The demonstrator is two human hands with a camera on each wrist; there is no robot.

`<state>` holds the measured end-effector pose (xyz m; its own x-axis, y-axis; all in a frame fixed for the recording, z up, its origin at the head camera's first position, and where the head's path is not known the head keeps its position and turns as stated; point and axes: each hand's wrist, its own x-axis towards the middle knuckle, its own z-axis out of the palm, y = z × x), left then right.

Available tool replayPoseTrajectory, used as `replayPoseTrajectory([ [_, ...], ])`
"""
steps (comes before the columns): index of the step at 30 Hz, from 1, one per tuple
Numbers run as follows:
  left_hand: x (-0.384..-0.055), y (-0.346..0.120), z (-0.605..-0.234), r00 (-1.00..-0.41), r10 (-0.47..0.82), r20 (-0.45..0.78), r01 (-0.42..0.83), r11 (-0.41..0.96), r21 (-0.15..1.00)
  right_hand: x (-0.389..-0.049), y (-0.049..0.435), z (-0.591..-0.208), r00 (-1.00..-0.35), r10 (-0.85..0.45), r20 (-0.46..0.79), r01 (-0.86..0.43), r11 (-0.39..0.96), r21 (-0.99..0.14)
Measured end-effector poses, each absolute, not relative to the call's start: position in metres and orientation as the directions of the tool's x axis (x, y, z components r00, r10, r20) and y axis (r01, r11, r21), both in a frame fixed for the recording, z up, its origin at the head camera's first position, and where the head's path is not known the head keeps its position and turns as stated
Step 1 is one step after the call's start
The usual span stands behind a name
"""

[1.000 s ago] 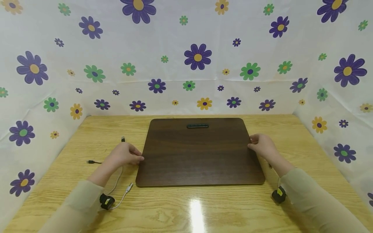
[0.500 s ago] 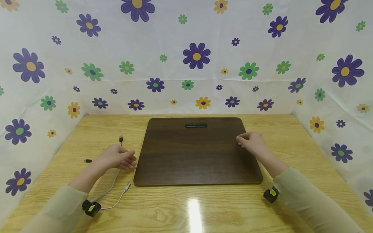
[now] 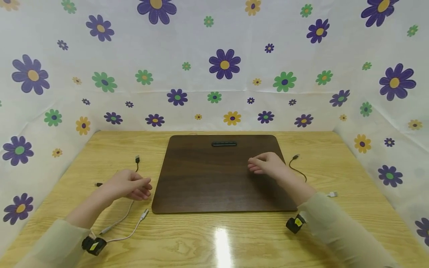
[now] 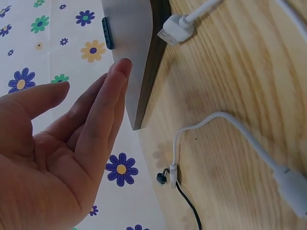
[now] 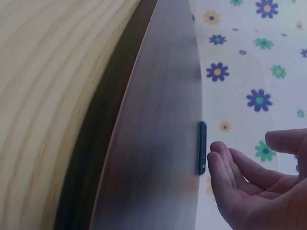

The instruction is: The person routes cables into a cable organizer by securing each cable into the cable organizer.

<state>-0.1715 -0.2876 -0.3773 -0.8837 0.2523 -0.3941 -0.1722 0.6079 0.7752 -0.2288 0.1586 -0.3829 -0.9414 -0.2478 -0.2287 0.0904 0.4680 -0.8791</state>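
A dark brown board (image 3: 214, 178) with rounded corners lies on the wooden table. Near its far edge is a slim dark green bar (image 3: 224, 143), which the right wrist view also shows. My right hand (image 3: 268, 165) hovers over the right half of the board, fingers loosely bent and holding nothing. To the left of the board my left hand (image 3: 129, 185) hangs over the table with relaxed fingers, nothing in them. In the left wrist view that hand (image 4: 72, 129) is near the board's edge, with white cable ends beside it.
White cables (image 3: 129, 236) and a black USB plug (image 3: 137, 159) lie on the table at left. At right are a black cable (image 3: 295, 169) and a white plug (image 3: 331, 194). A flowered cloth (image 3: 187, 48) surrounds the table's back and sides.
Both hands have let go of the board's side edges. The right hand has moved left over the board; the left hand has drawn back leftward. The board stays on the table.
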Motion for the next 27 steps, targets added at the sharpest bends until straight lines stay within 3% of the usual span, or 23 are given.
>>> replayPoseTrajectory([
  [15, -0.149, -0.296, -0.367, -0.889, 0.267, -0.372, -0.137, 0.619, 0.773, -0.212, 0.109, -0.38, -0.878, -0.419, -0.231, 0.061, 0.381, -0.922],
  [27, -0.134, -0.311, -0.366, -0.854, 0.305, -0.421, -0.167, 0.606, 0.778, -0.194, 0.081, -0.376, -0.827, -0.509, -0.238, 0.054, 0.349, -0.935],
])
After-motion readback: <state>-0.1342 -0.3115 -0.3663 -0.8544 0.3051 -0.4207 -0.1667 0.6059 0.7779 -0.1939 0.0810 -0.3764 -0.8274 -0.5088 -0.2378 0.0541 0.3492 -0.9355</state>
